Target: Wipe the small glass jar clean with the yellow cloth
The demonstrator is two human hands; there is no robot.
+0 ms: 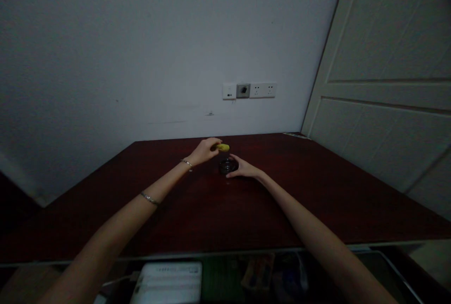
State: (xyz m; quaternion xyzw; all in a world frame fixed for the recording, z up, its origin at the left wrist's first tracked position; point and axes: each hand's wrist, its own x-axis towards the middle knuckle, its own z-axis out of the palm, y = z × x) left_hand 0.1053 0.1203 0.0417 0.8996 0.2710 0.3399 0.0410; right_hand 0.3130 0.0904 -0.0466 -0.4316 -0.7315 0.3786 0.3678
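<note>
White device (pixel 169 283) cut off below, left fingers (pixel 213 141) clamped on half-hidden yellow object (pixel 223 147), right fingers (pixel 236 159) gripping dim, dark dish (pixel 224 167)

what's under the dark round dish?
The dark round dish seems to sit on the red-brown table, which shows around it. Whatever lies directly beneath is covered; the right hand also hides part of its right side.
</note>
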